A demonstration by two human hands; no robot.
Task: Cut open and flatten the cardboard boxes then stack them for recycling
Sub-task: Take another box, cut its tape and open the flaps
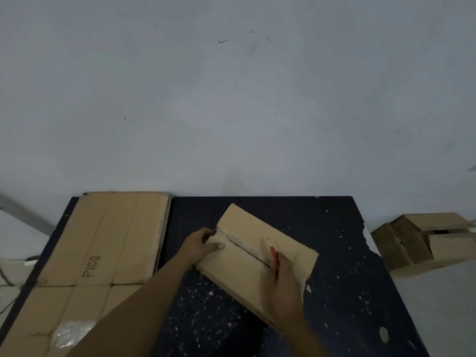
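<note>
On the dark bench [334, 253] a taped cardboard box [257, 253] lies mid-bench, the left hand [203, 244] grasping its left end while the right hand [283, 276] clenches a red-handled cutter [272, 252] over the slit seam, with flattened cardboard [103, 253] lying at the left.

A brown cardboard box [257, 256] is laid at an angle on the dark table, its taped top seam slit along the middle. A red-handled cutter [273, 255] is held above the seam, blade pointing away. Flattened cardboard [103, 248], marked "PICO", is spread at the left. Another opened box [425, 240] is seen at the right.
</note>
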